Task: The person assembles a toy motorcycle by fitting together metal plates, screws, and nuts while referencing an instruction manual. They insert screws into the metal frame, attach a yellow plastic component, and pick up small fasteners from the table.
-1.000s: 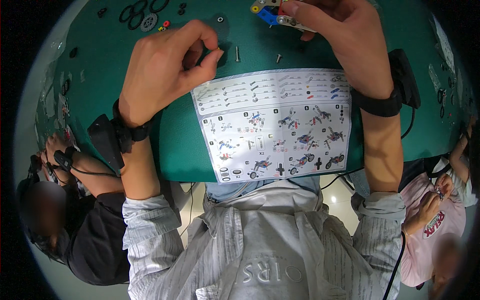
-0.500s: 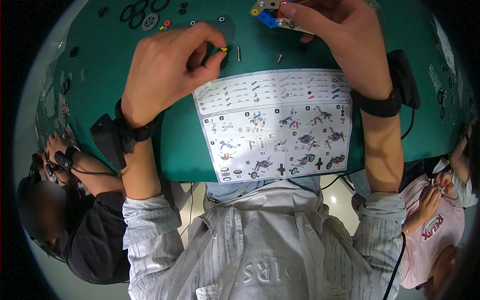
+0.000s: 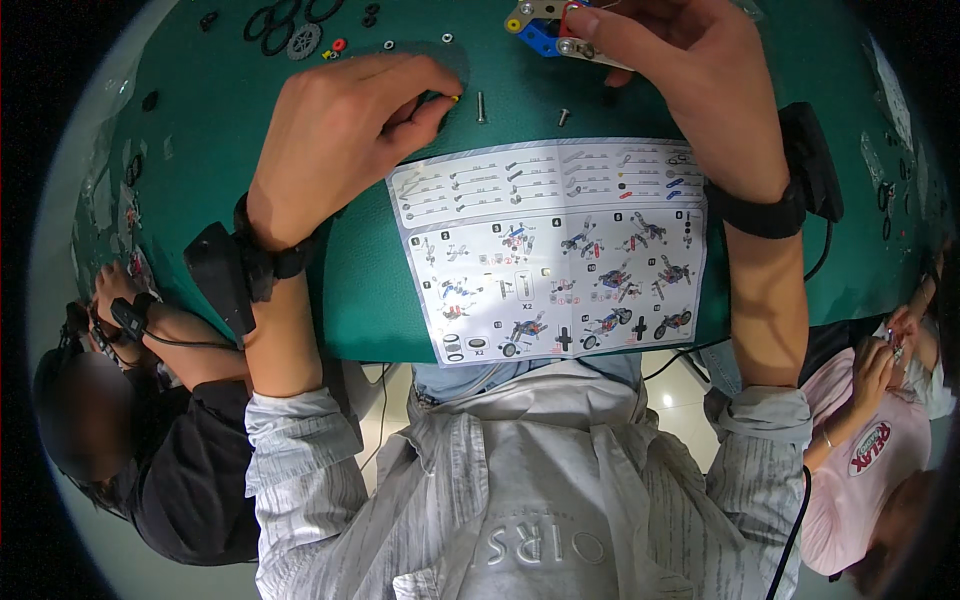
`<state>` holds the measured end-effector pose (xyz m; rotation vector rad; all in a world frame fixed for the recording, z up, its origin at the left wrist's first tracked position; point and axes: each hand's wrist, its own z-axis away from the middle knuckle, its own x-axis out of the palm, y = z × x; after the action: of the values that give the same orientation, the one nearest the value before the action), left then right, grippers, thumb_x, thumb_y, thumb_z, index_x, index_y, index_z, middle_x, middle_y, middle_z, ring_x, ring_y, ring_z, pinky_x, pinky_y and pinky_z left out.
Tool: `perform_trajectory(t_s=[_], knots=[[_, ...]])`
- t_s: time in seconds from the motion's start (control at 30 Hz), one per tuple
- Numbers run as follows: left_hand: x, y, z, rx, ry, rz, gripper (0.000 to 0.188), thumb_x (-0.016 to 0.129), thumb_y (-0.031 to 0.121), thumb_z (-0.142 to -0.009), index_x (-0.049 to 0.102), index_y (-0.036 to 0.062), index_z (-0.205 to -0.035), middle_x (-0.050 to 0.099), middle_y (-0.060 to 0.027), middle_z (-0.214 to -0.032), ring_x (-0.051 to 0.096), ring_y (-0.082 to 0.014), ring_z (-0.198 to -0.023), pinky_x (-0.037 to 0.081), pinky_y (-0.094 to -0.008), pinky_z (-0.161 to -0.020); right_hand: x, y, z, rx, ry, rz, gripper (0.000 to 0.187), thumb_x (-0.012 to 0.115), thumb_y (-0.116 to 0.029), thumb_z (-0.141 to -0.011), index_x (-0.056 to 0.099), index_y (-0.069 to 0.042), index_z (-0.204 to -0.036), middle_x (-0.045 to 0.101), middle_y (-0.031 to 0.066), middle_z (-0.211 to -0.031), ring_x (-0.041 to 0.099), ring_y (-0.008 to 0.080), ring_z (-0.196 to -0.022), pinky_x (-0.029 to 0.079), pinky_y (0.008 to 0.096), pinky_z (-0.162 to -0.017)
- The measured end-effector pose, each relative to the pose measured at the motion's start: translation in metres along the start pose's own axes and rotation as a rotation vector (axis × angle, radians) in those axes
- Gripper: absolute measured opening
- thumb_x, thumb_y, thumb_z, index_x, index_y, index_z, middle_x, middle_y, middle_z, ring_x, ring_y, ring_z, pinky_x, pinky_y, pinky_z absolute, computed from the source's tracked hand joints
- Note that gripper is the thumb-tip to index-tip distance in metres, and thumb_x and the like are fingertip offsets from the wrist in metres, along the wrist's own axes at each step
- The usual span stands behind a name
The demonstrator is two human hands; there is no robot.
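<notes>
My left hand (image 3: 335,140) is closed, thumb and fingertip pinching a small yellow spacer (image 3: 456,98) that is mostly covered. Just right of it a long silver bolt (image 3: 481,107) lies on the green mat (image 3: 360,270), and a shorter screw (image 3: 564,117) lies farther right. At the top, my right hand (image 3: 700,85) grips a partly built model (image 3: 540,40) of metal strips with blue and red pieces and a yellow spacer at its left end. Its far side is cut off by the picture's edge, and my fingers hide part of it.
A printed instruction sheet (image 3: 550,230) lies in front of me. Black rubber rings (image 3: 272,35), a grey gear (image 3: 304,41), a red ring (image 3: 339,45) and nuts (image 3: 447,38) are at the upper left. Co-workers sit left and right; black cables run from the wrist devices.
My left hand has turned slightly and its fingertips have closed further over the yellow spacer. My right hand and the model have barely moved.
</notes>
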<state>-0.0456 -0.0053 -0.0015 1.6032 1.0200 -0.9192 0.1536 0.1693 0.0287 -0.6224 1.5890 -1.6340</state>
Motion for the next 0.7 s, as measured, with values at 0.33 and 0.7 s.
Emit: perform_trajectory(t_s=[0.33,0.7], knots=[[-0.001,0.000,0.002,-0.014,-0.017,-0.001,0.021,0.078,0.005,-0.085,0.076,0.0084,-0.105,0.070,-0.0044,-0.087,0.062,-0.0145,-0.060,0.051,-0.0276,-0.057,0.000,0.016,0.002,-0.172,-0.025,-0.115,0.020,0.076,-0.008,-0.091,0.067,0.004,-0.105,0.070,0.0060,-0.089,0.066,0.0082,-0.076,0.053,0.0203,-0.064],[-0.001,0.000,0.003,-0.019,-0.009,-0.003,0.022,0.079,0.006,-0.084,0.077,0.0092,-0.106,0.066,-0.0049,-0.082,0.059,-0.0146,-0.059,0.049,-0.0280,-0.055,0.000,0.014,0.002,-0.114,-0.023,-0.078,0.020,0.076,-0.008,-0.091,0.067,0.004,-0.105,0.071,0.0059,-0.088,0.066,0.0083,-0.077,0.053,0.0204,-0.065]])
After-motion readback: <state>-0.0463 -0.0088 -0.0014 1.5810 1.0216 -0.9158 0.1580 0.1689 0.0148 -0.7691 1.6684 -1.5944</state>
